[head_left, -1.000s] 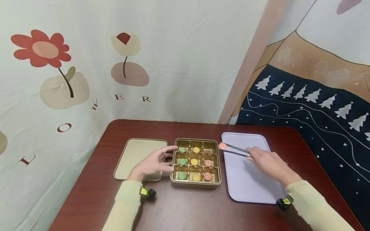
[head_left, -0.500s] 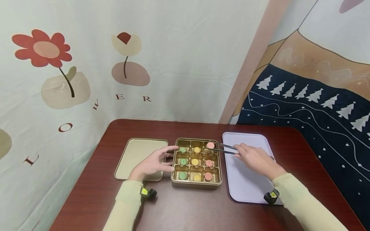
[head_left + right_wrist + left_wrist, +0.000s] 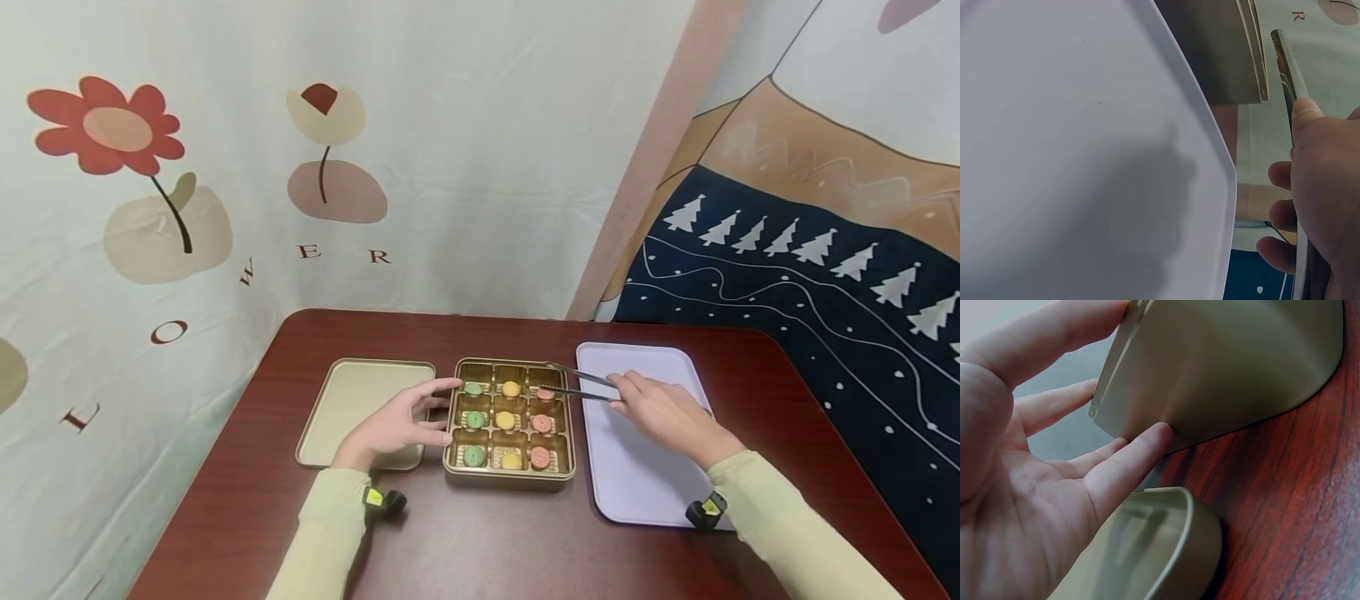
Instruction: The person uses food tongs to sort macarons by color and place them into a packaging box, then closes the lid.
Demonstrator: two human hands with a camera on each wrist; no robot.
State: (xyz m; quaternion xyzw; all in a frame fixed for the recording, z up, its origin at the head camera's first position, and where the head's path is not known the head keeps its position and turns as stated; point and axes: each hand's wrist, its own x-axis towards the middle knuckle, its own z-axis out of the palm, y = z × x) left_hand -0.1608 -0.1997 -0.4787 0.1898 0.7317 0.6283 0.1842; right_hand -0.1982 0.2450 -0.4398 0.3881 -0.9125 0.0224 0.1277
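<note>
In the middle of the frame, the right hand gripped the silver metal tongs, whose tips were parted over the round pink cookie in the upper right compartment of the golden square tin box. The left hand, fingers relaxed and nearly straight, touched the box's left side, just beside the flat golden lid. The pale purple plastic tray lay under the right hand.

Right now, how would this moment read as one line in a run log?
left hand: steadies gold tin | right hand: grips tongs | pink cookie: in back-right compartment, at tong tips | lavender tray: beside tin
</note>
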